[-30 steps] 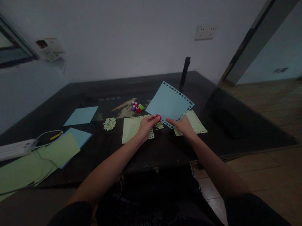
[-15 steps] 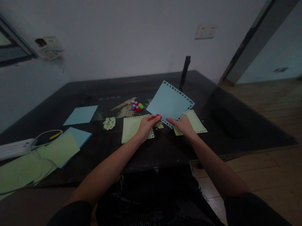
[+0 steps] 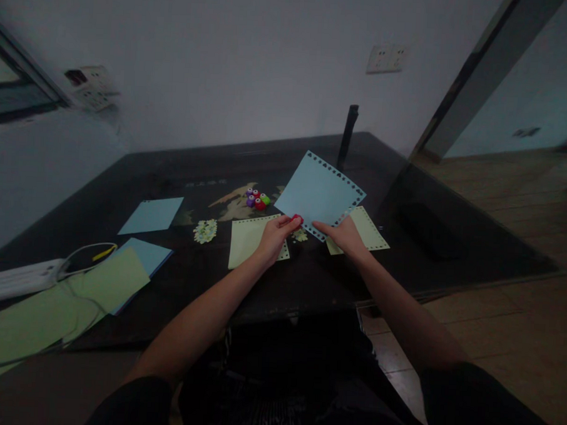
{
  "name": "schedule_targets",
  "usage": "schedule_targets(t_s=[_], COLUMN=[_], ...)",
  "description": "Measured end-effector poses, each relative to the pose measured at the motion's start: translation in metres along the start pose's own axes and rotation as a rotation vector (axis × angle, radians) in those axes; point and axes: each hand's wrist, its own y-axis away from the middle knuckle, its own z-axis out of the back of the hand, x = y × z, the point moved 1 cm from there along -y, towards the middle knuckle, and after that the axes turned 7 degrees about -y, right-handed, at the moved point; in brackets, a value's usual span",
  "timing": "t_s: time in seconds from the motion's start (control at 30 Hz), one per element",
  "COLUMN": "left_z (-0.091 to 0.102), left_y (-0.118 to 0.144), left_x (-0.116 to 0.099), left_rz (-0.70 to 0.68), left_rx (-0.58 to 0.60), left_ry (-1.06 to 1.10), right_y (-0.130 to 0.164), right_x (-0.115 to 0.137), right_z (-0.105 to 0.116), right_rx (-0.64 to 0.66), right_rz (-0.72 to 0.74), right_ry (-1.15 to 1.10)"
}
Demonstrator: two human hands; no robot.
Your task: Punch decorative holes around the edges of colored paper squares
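A small red craft punch (image 3: 297,220) sits at the lower edge of a blue sheet of paper (image 3: 319,192), pinched by my left hand (image 3: 277,232). Rows of punched holes line several of the sheet's edges. With the thumb on top, my right hand (image 3: 343,232) grips the sheet's near right edge and holds it tilted above the table. Below lie two pale yellow sheets, one at the left (image 3: 247,239) and one at the right (image 3: 370,229), both with punched edges. Tiny paper cutouts (image 3: 300,236) lie on the table between my hands.
Several coloured punches (image 3: 257,199) cluster behind my left hand. Further left are a pile of cutouts (image 3: 205,231), a blue sheet (image 3: 152,215), stacked green paper (image 3: 73,297) and a white power strip (image 3: 20,280) with a cable. A black post (image 3: 347,137) stands at the back.
Almost nothing differs. Both hands keep their hold on the punch and the blue sheet in the same place.
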Motion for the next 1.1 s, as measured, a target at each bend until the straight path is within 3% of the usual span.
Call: schedule_targets(t_s=[0.67, 1.1], left_z=[-0.0004, -0.0036], left_y=[-0.0004, 0.0004], left_x=[0.0026, -0.0014], left_rz=[-0.036, 0.02], left_rx=[-0.043, -0.008], left_ry=[-0.061, 0.03], right_y=[0.001, -0.0001], right_x=[0.0024, -0.0003], right_z=[0.0001, 0.0008], right_rx=[0.012, 0.003], right_rz=[-0.003, 0.0], right_ry=[0.007, 0.012])
